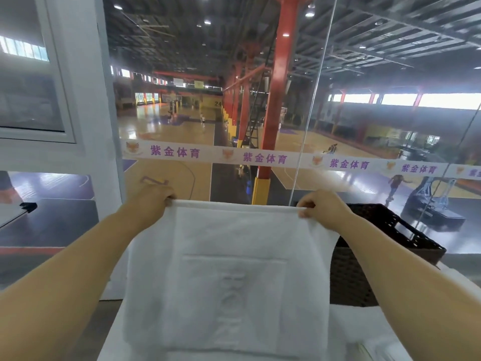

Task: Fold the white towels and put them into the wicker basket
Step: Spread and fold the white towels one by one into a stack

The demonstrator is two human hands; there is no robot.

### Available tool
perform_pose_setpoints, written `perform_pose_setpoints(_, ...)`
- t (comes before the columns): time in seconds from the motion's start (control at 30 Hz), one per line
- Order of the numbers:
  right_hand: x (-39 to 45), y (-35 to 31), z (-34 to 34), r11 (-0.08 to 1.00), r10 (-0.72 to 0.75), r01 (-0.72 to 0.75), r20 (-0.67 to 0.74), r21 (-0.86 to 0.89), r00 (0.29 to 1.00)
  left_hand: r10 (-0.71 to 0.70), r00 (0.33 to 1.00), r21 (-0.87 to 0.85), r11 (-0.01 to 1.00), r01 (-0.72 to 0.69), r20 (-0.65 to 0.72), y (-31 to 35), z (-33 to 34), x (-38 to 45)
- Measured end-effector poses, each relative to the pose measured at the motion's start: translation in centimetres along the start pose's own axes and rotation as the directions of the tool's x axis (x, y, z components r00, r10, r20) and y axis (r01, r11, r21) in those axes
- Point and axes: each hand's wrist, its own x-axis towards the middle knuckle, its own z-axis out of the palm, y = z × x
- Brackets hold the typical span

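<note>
A white towel (229,277) with an embossed square pattern hangs spread out in front of me, held up by its top edge. My left hand (152,199) pinches the top left corner and my right hand (321,205) pinches the top right corner. The dark brown wicker basket (385,230) stands to the right, just behind the towel; the towel and my right forearm hide its left part. More white towel cloth (364,332) lies below at the lower right.
A glass wall (260,126) with a white banner strip stands straight ahead, with a sports hall beyond it. A white window frame and pillar (86,100) rise on the left. A dark object (27,205) rests at the left edge.
</note>
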Motion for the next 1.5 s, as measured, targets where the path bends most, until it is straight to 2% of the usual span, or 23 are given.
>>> perform_pose_setpoints(0.17, 0.3, -0.2, -1.4, 0.989, -0.024, 0.062, -0.262, 0.137, 0.965, 0.032, 0.964, -0.036, 0.998, -0.043, -0.264, 2.2, -3.4, -0.1)
perform_pose_setpoints(0.23, -0.7, 0.2, -1.7, 0.981, -0.039, 0.089, -0.273, 0.173, 0.961, 0.016, 0.970, -0.045, 0.999, -0.027, -0.244, 2.9, -4.0, -1.2)
perform_pose_setpoints(0.33, -2.7, 1.9, 0.5, 0.984, -0.067, 0.085, -0.119, 0.155, 0.991, -0.022, 0.995, -0.029, 0.999, 0.020, -0.098, 2.3, -1.6, -4.4)
perform_pose_setpoints(0.43, -5.8, 4.6, 6.0, 0.997, -0.064, 0.062, 0.042, 0.053, 0.997, -0.015, 0.990, -0.010, 1.000, 0.017, 0.139, 1.2, 3.9, -9.8)
perform_pose_setpoints(0.53, -10.1, 7.0, 13.1, 0.996, -0.028, 0.051, 0.279, -0.078, 0.960, -0.023, 0.901, -0.003, 1.000, 0.026, 0.433, 0.4, 10.7, -16.9)
perform_pose_setpoints(0.63, -15.0, 8.9, 19.7, 0.989, 0.091, -0.018, 0.509, -0.147, 0.856, -0.059, 0.782, 0.014, 0.998, 0.064, 0.620, -0.2, 16.4, -23.8)
perform_pose_setpoints(0.73, -19.2, 9.9, 23.5, 0.985, 0.169, -0.125, 0.580, -0.116, 0.797, -0.089, 0.699, 0.012, 0.993, 0.114, 0.710, -0.1, 19.3, -28.4)
perform_pose_setpoints(0.87, -21.3, 10.1, 24.5, 0.976, 0.212, -0.195, 0.627, -0.096, 0.750, -0.115, 0.639, -0.018, 0.980, 0.198, 0.761, -0.2, 19.7, -29.8)
perform_pose_setpoints(0.97, -20.5, 10.0, 24.0, 0.967, 0.247, -0.233, 0.605, -0.104, 0.757, -0.132, 0.672, -0.018, 0.977, 0.212, 0.728, -0.2, 19.5, -28.4)
perform_pose_setpoints(1.1, -17.5, 9.5, 23.1, 0.969, 0.247, -0.221, 0.505, -0.111, 0.827, -0.159, 0.762, -0.010, 0.977, 0.212, 0.628, -0.4, 19.2, -24.4)
perform_pose_setpoints(1.23, -13.5, 9.6, 22.4, 0.976, 0.215, -0.175, 0.441, -0.129, 0.871, -0.176, 0.819, 0.043, 0.982, 0.183, 0.546, -0.8, 19.2, -19.9)
perform_pose_setpoints(1.33, -10.7, 9.9, 22.4, 0.973, 0.211, -0.153, 0.412, -0.170, 0.886, -0.187, 0.832, 0.103, 0.982, 0.156, 0.522, -0.9, 19.8, -17.0)
perform_pose_setpoints(1.5, -6.7, 10.7, 23.2, 0.973, 0.210, -0.144, 0.430, -0.182, 0.878, -0.231, 0.817, 0.167, 0.972, 0.166, 0.529, -1.6, 22.2, -13.8)
